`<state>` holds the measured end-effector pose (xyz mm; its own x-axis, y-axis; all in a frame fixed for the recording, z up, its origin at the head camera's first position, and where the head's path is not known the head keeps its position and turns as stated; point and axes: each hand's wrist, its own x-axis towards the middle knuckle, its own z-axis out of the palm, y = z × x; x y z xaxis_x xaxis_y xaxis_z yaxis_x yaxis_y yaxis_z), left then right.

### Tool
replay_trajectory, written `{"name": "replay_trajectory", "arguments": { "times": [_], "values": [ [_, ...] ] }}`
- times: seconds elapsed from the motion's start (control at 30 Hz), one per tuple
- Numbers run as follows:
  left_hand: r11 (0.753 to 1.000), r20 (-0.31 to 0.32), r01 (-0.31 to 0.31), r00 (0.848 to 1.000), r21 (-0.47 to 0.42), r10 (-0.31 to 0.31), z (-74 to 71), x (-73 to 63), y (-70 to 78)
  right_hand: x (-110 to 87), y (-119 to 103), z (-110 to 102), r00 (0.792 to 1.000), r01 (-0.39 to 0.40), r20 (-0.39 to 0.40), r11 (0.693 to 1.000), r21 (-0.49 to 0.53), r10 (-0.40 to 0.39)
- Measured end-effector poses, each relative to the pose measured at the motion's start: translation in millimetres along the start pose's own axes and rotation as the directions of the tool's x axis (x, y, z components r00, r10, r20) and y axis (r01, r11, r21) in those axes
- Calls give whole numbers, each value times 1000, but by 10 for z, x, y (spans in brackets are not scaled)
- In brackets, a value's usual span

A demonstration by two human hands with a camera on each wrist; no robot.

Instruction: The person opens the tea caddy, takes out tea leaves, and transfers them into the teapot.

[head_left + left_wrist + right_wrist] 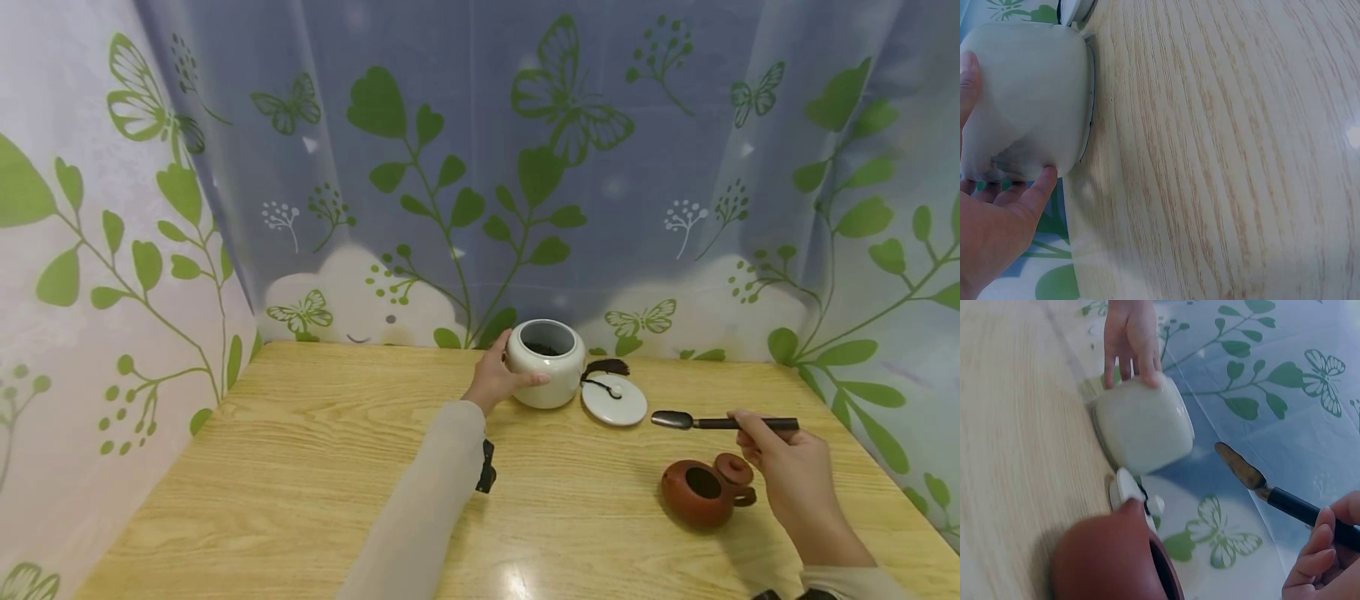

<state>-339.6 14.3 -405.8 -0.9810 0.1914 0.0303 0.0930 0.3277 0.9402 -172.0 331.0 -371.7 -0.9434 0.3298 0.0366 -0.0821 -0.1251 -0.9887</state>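
scoop (712, 423) x1: right hand (797, 471) pinches | jar (557, 379) x1: left hand (495, 377) grips, dark contents (543, 349) unclear

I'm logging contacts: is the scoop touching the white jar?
Apart. The right wrist view shows patterned curtain between the tip of the scoop and the white jar.

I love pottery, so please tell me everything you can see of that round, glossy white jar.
The round, glossy white jar looks ceramic, with rounded shoulders and a wide, circular mouth. It is uncovered, with something dark, too small to identify, inside. It stands near the far edge of the pale yellow wood-grain table, beside a flat, round white lid; whether they touch is unclear. The left hand grips its left side, thumb on the front.
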Motion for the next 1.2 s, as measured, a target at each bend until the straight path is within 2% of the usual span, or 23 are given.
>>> {"name": "replay_trajectory", "arguments": {
  "times": [0.2,0.27,0.47,0.73,0.87,1.2],
  "values": [
    [1000,-7,-3,1000,5,3,3,25,-22,20,-21,216,997,-47,54,999,-13,48],
    [1000,-9,-6,1000,4,6,2,33,-25,36,-29,302,998,-50,45,998,-28,52],
    [1000,-12,-10,1000,15,10,4,51,-30,128,-43,555,1000,5,1,999,-39,-5],
    [1000,-5,-11,1000,5,11,-3,33,-30,222,-62,816,999,-17,-41,1000,-18,16],
    [999,-3,-33,999,2,33,-8,23,-28,272,-50,929,999,-2,-41,1000,-20,1],
    [999,-6,-34,999,1,34,3,28,-36,413,-6,1214,999,3,-43,998,-55,-5]
  ]
}}
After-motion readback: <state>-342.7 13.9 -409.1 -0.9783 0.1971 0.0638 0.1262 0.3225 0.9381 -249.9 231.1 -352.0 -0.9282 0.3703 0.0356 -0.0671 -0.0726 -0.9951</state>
